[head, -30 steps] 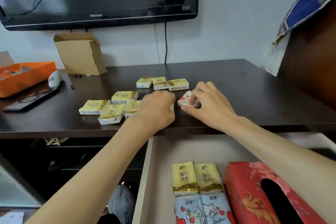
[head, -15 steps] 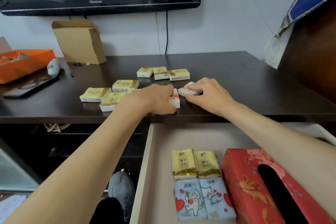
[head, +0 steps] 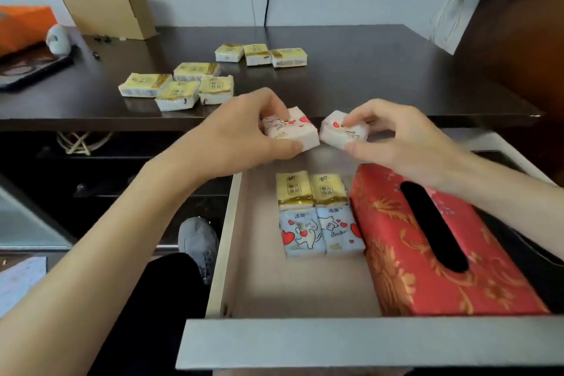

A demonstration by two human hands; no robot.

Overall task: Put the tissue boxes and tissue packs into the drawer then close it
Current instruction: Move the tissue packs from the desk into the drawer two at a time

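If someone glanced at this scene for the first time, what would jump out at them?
Two hands meet mid-frame over the open drawer: the left hand and right hand each hold a heart-print tissue pack. The big red tissue box fills the drawer's right side. Yellow tissue packs lie scattered on the dark tabletop.

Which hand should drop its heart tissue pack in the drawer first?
Probably the right hand. Its heart pack already hangs over the open drawer, near the packs lying inside. The left hand holds its pack nearer the table edge.
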